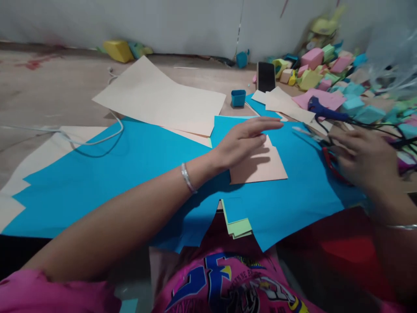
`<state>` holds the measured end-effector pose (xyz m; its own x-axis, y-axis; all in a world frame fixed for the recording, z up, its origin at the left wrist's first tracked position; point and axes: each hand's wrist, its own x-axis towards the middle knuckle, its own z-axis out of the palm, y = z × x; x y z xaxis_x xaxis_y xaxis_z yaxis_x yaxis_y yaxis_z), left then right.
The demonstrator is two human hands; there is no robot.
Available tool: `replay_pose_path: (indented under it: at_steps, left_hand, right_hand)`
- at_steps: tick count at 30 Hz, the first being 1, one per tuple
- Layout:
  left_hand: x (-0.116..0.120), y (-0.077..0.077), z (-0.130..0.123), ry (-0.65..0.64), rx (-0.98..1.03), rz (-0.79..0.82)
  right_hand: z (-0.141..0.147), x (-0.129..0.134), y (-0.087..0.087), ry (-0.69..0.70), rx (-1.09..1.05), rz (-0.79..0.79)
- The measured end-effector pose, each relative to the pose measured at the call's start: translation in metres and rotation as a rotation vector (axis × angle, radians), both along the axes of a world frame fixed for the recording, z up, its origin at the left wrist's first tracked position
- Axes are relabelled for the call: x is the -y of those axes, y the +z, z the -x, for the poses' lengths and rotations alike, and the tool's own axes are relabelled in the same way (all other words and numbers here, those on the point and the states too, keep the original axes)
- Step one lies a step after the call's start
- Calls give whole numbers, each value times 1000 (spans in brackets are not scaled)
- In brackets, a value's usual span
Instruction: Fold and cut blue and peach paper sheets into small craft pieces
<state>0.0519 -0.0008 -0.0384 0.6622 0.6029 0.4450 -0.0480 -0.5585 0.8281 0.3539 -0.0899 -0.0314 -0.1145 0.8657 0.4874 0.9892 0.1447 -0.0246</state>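
Observation:
My left hand (241, 145) is stretched over a peach paper piece (263, 167), its fingers extended and holding nothing. Whether the fingertips touch the paper is hard to tell. That piece rests on large blue paper sheets (156, 165). At the right, my right hand (365, 161), smeared by motion, has its fingers at the red handles of a pair of scissors (330, 163) and appears to grip them. The blades point left, over the blue paper. Just beyond them is a blue glue gun (327, 111) with a dark cord.
A large cream sheet (159, 95) lies at the back left, near a white cable (97, 141). A small blue paper box (238, 98) and a phone (266, 76) are at the back. Several folded paper shapes (345, 65) are heaped at the right by a clear plastic bag (394, 61).

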Motion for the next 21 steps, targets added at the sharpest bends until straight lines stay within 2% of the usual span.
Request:
replay_pose_path:
  at_steps: [3, 6, 9, 12, 15, 17, 19, 21]
  left_hand:
    - [-4, 0, 0, 188, 95, 66]
    - [-10, -2, 3, 416, 119, 174]
    - [-16, -5, 7, 526, 115, 242]
    - [-21, -8, 9, 550, 125, 250]
    - [-22, -11, 8, 557, 108, 255]
    - [-22, -12, 6, 558, 90, 256]
    - [-22, -13, 5, 558, 72, 240]
    - [-20, -13, 5, 559, 48, 210]
  right_hand:
    - [16, -13, -1, 229, 20, 59]
    - [53, -12, -3, 543, 41, 278]
    - [78, -2, -10, 647, 165, 298]
    - [84, 13, -18, 645, 267, 226]
    - [81, 24, -16, 611, 259, 170]
    - [79, 20, -8, 482, 162, 103]
    - [72, 6, 4, 264, 9, 24]
    - [60, -15, 15, 74, -162, 50]
